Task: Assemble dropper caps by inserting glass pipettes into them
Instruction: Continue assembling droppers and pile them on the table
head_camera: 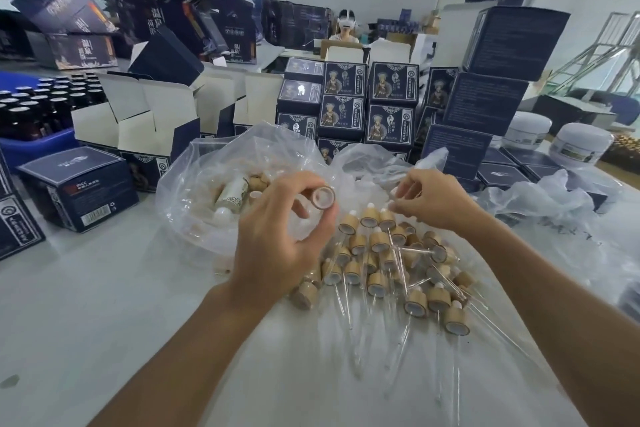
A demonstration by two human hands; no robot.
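Observation:
My left hand [277, 236] holds a bamboo-coloured dropper cap [323, 197] between thumb and fingers, its open white-lined end turned up toward me. My right hand [429, 199] hovers just right of it, fingertips pinched together; what they hold is too faint to tell, perhaps a clear glass pipette. Below both hands lies a pile of assembled caps [384, 263] with glass pipettes [405, 340] sticking out toward me, on the white table [104, 305].
A clear plastic bag [221, 191] with loose caps and a white bottle sits behind my left hand. Dark blue boxes [367, 107] are stacked at the back, open cartons [145, 121] and a blue crate of dark bottles [38, 114] at the left, white jars [581, 146] at the right.

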